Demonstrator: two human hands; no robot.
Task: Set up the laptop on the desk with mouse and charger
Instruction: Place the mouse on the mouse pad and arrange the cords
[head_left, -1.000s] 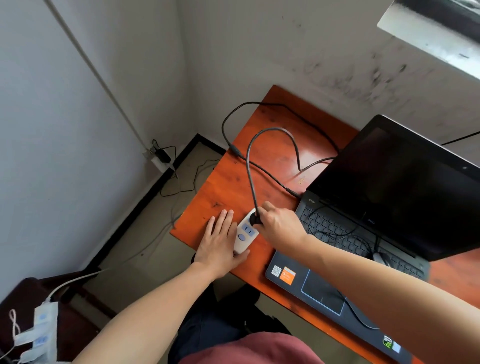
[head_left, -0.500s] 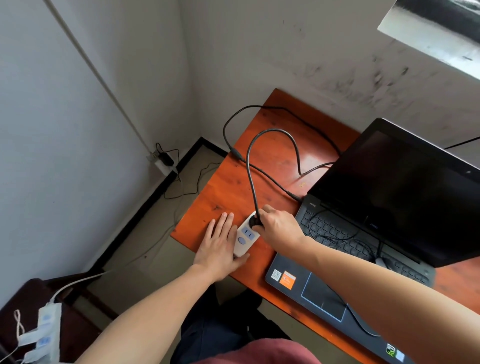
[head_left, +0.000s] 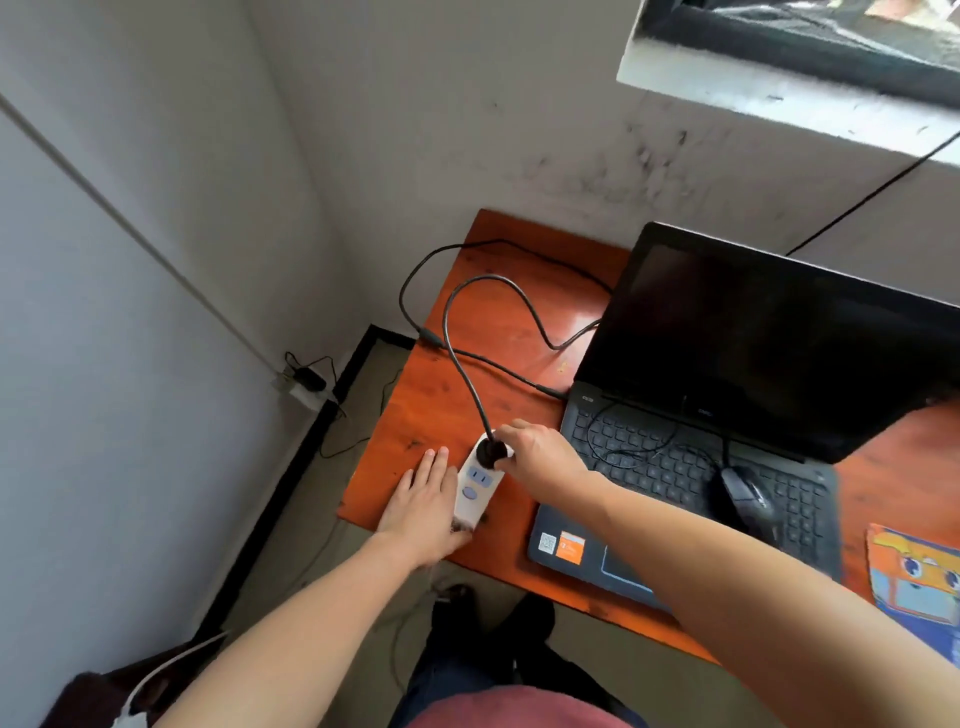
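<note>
So the orange-brown wooden desk (head_left: 457, 400) takes up the middle and right of the frame, shoved into the corner of 2 grey-white walls, with a window sill (head_left: 779, 98) up in the upper right. Biggest thing on it is my black laptop (head_left: 753, 374), lid open and screen dark, sitting center right with its front edge hanging close to the near edge of the desk. There's an orange sticker on the palm rest at its lower left. Far right edge of the frame has a colorful cartoon mouse pad (head_left: 914, 577) lying flat, partly cut off. The black mouse (head_left: 745, 501) is parked right on the keyboard, its thin cord looping over the keys. The charger cable (head_left: 467, 332) arcs across the bare desk left of the laptop, 1 run going to the laptop's left side. The white power strip (head_left: 475, 486) lies near the desk's near-left corner. My left hand (head_left: 423, 506) is flat and open, palm down on the desk, pressed along the strip's left side with the thumb at its near end. My right hand (head_left: 537, 452) is closed round the black charger plug (head_left: 491, 451), which sits in the strip's far socket.
</note>
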